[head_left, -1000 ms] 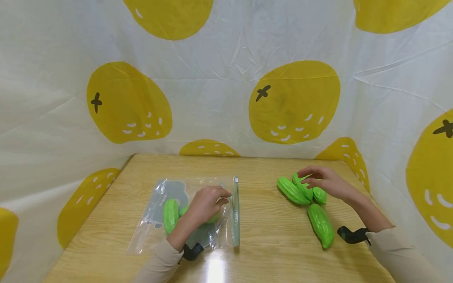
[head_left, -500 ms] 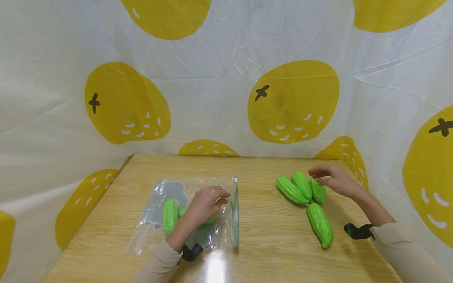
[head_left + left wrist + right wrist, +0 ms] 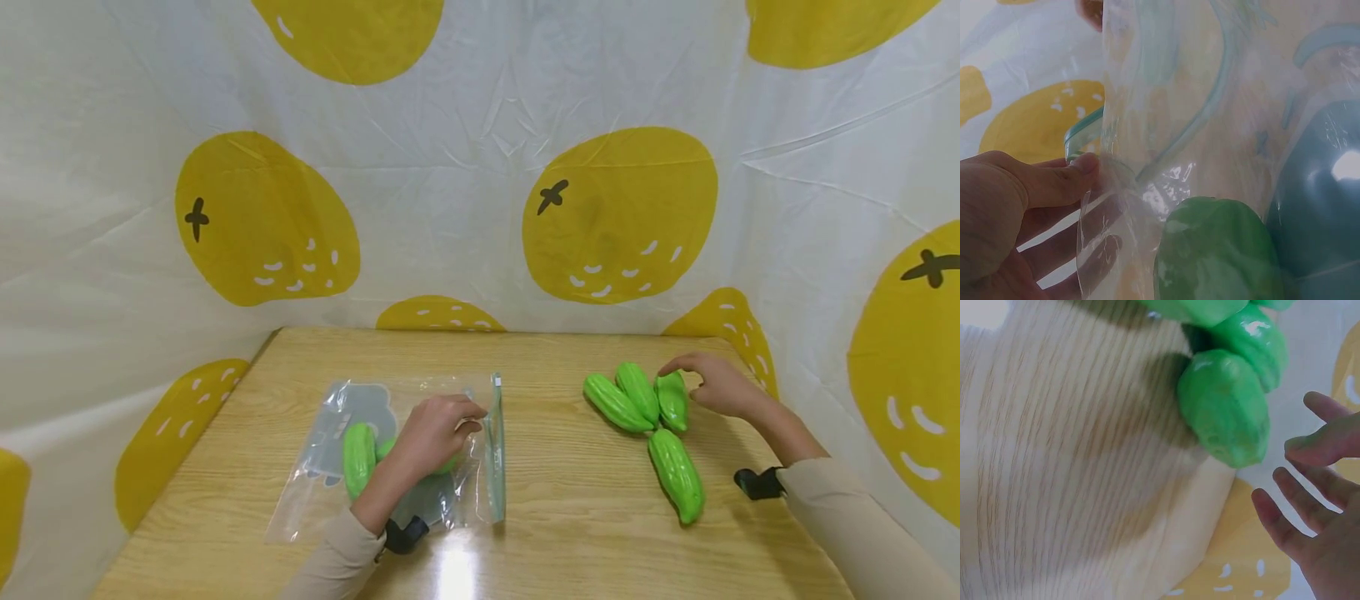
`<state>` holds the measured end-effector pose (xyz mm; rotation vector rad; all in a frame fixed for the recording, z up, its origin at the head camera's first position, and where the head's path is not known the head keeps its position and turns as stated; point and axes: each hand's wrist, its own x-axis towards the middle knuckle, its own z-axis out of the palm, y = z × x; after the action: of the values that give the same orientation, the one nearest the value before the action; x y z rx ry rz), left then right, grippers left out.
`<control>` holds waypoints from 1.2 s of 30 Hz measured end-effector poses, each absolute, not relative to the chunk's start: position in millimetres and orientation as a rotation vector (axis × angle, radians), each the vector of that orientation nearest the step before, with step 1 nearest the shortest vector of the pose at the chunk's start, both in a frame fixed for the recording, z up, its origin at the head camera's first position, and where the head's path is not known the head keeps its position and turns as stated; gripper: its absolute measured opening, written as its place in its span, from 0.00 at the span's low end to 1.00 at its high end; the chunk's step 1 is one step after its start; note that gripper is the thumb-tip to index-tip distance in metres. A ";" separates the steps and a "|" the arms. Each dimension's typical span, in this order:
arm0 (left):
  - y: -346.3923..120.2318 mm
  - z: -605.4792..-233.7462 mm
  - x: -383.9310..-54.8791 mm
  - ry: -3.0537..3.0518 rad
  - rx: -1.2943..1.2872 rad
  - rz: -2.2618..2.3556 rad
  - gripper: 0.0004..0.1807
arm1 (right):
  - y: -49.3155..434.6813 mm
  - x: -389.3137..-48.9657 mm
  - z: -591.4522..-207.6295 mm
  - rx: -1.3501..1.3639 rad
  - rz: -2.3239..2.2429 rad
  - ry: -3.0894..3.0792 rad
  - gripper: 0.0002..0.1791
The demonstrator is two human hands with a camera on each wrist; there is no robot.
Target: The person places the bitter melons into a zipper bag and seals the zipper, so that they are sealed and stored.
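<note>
My left hand [image 3: 435, 429] pinches the open-end edge of a clear zip bag [image 3: 315, 500] lying on the table; in the left wrist view the thumb [image 3: 1063, 181] presses the plastic against the fingers. Inside the bag are ridged green toy vegetables, one [image 3: 360, 458] in plain sight, others partly behind the hand. On the right, my right hand [image 3: 716, 385] hovers by the rightmost loose green toy vegetable [image 3: 672, 402], index finger extended over its top end. The right wrist view shows those fingers [image 3: 1297, 506] spread, apart from the nearest vegetable [image 3: 1225, 409].
Two more loose green vegetables lean together, [image 3: 618, 404] being the left one, and another [image 3: 677, 477] lies nearer the front. The bag's zip strip [image 3: 497, 450] faces right. A fruit-print curtain [image 3: 450, 208] stands around the wooden table [image 3: 555, 517].
My right hand has shifted right from over the green cluster, uncovering it, then come down slightly beside the rightmost vegetable. The left hand keeps its hold on the bag, unmoved.
</note>
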<state>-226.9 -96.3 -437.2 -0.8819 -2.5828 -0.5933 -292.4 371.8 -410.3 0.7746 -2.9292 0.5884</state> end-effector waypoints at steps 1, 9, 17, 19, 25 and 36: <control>-96.4 -437.5 -227.2 -2.583 -0.882 -0.594 0.09 | 373.2 -294.1 -412.4 0.784 0.570 -2.936 0.32; -96.5 -438.2 -228.0 -2.574 -0.883 -0.582 0.09 | 379.5 -303.5 -426.7 0.796 0.481 -2.979 0.35; -96.7 -436.8 -226.6 -2.584 -0.876 -0.596 0.09 | 376.7 -302.8 -428.0 0.802 0.475 -3.038 0.34; -96.5 -436.6 -226.6 -2.583 -0.874 -0.597 0.10 | 378.3 -302.8 -428.8 0.795 0.484 -3.055 0.33; -95.6 -437.9 -227.2 -2.568 -0.882 -0.584 0.09 | 390.3 -303.1 -432.7 0.784 0.480 -3.087 0.31; -95.4 -437.5 -226.6 -2.577 -0.883 -0.577 0.09 | 401.2 -297.8 -434.4 0.705 0.599 -3.177 0.31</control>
<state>-226.6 -95.4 -437.5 -0.8831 -2.5774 -0.5771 -297.8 401.2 -434.4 0.7050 -3.1770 0.5992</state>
